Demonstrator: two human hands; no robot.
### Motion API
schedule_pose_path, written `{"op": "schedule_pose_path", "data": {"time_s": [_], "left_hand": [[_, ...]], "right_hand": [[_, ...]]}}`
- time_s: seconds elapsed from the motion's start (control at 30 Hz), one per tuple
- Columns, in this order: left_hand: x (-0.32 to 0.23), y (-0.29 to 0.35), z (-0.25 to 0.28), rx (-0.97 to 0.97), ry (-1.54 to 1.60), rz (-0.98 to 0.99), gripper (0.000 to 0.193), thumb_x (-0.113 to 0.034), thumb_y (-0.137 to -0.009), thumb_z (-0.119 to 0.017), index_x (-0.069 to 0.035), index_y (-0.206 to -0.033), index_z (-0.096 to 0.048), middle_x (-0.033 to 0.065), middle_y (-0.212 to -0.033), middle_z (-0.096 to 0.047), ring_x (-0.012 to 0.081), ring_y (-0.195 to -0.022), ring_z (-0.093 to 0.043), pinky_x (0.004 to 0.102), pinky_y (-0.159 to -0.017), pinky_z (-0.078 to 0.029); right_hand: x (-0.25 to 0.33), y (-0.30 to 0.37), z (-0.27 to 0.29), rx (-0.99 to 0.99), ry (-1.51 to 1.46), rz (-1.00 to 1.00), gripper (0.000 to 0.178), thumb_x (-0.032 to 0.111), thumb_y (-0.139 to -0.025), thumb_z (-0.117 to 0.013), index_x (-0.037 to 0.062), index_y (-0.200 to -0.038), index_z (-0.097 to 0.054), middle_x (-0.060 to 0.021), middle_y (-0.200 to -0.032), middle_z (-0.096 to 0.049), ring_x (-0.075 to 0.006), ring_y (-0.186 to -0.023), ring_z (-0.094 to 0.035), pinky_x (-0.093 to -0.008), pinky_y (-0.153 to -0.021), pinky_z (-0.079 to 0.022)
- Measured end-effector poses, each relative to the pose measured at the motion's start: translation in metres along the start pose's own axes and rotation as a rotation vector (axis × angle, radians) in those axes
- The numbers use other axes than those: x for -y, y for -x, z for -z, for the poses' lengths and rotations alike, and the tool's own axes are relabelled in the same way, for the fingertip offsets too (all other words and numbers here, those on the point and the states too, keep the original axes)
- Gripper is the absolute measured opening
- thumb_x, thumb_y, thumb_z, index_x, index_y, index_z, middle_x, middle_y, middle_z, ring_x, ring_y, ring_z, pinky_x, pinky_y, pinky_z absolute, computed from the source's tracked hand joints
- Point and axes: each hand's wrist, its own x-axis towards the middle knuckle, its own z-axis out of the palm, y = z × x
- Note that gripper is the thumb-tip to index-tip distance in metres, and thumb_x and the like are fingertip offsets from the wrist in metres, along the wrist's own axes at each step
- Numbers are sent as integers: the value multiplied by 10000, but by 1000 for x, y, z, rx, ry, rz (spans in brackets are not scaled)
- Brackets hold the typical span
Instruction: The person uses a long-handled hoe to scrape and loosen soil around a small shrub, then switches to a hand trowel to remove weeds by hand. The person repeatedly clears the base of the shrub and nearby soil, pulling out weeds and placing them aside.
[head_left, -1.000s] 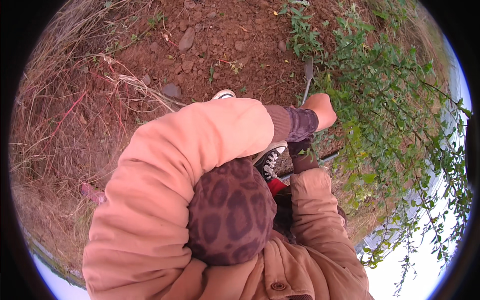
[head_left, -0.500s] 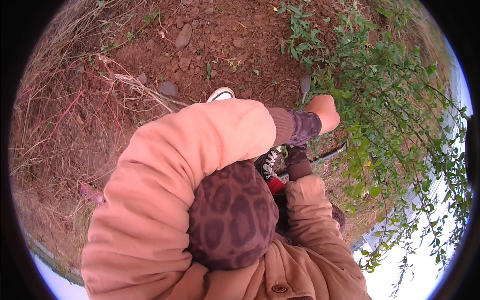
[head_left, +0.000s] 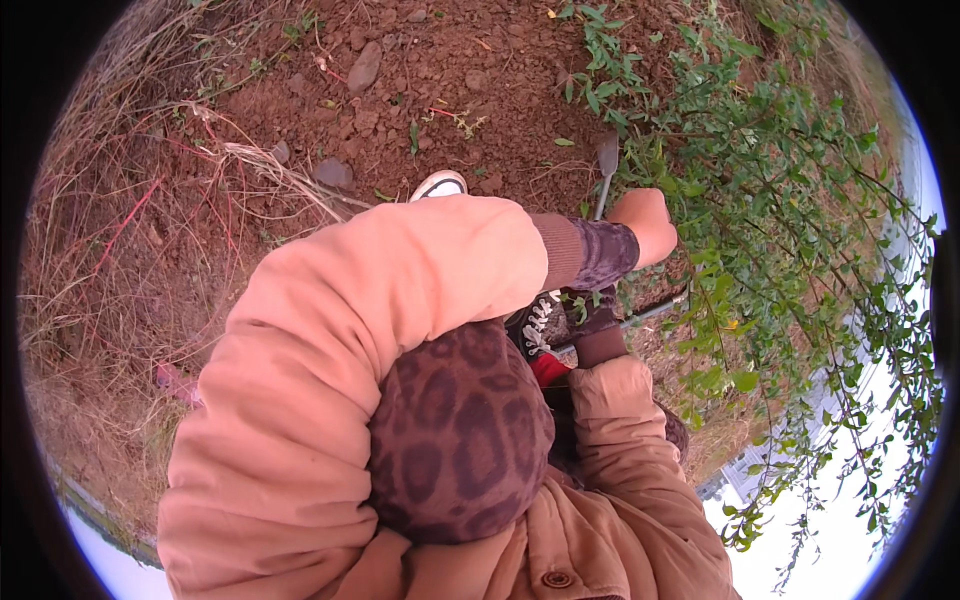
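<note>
My left arm crosses from the left, and my left hand [head_left: 643, 225] is curled closed at the edge of a leafy green shrub [head_left: 740, 190]. Its fingertips are turned away, so what they grip is hidden. Just above the left wrist, a small trowel [head_left: 606, 160] with a narrow grey blade points up at the reddish soil by the shrub's base. Its shaft runs down behind my left forearm. My right forearm [head_left: 612, 390] comes up from below, its dark patterned cuff ending under the left one. The right hand is covered there, so its hold on the trowel cannot be seen.
A dark rod [head_left: 655, 308] lies on the ground below my left hand. My bent knee [head_left: 460, 435] and black shoe [head_left: 538, 325] are beneath my arms; a white shoe tip [head_left: 440, 185] shows above the sleeve. Stones [head_left: 333, 173] and dry grass [head_left: 110, 230] lie left.
The trowel has moved slightly upward, and more of its blade and shaft shows above my left forearm. My left hand stays nearly in place at the shrub.
</note>
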Motion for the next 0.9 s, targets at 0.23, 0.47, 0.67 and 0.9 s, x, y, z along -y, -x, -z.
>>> {"op": "schedule_pose_path", "data": {"time_s": [0.23, 0.47, 0.67, 0.9], "left_hand": [[-3, 4, 3, 3, 16, 35, 136, -61, -701, -542, 73, -693, -566, 231, -749, -580, 350, -720, -582, 405, -635, -462], [-3, 1, 1, 101, 87, 80, 137, -58, -696, -546, 78, -689, -564, 234, -735, -579, 347, -720, -587, 407, -629, -466], [1, 4, 2, -45, 7, -12, 129, -46, -679, -540, 80, -682, -564, 245, -738, -575, 355, -729, -584, 404, -636, -465], [1, -1, -1, 60, 2, 39, 238, -149, -719, -578, 44, -858, -575, 200, -791, -587, 284, -667, -597, 362, -643, -466]], "right_hand": [[49, -27, -6, 55, 6, -69, 270, 243, -786, -521, 28, -950, -512, -151, -905, -616, -291, -852, -602, -366, -727, -474], [28, -23, 2, 10, 7, -76, 268, 234, -775, -534, 23, -940, -513, -155, -894, -617, -294, -845, -603, -369, -721, -475], [56, -31, -2, 57, 5, -96, 267, 227, -766, -544, 19, -931, -513, -157, -884, -618, -296, -839, -604, -371, -715, -476], [51, -25, 1, 38, 18, -94, 266, 218, -755, -557, 14, -921, -514, -160, -873, -619, -299, -832, -605, -373, -709, -477]]}}
